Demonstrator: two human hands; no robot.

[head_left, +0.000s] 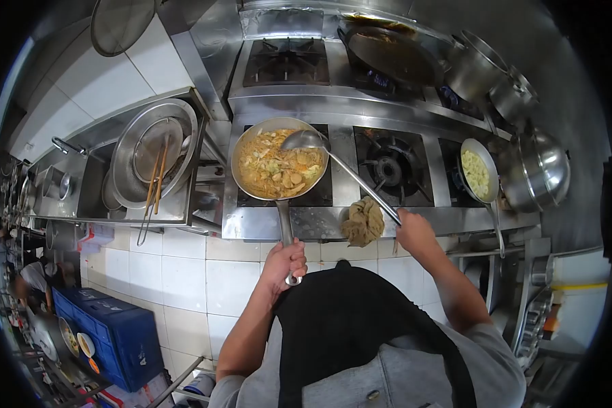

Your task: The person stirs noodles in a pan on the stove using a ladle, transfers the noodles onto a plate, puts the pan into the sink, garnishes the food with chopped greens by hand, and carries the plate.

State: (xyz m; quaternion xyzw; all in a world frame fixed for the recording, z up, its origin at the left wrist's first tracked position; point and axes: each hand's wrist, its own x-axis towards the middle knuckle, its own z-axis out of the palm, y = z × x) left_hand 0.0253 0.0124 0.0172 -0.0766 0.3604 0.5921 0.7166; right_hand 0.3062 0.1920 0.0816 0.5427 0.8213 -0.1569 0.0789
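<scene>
The left hand (285, 265) is closed around the handle of the round silver metal pan (272, 124) on the steel stove (251, 221); the right hand (415, 232) grips the long steel ladle (360, 179) over orange-yellow food (268, 170). Stirring seems in hand; the next stroke calls for a steady pan.

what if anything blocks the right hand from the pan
Nothing visible does: the right hand holds the ladle, which reaches over the food in the pan. A crumpled cloth lies near that hand.
</scene>
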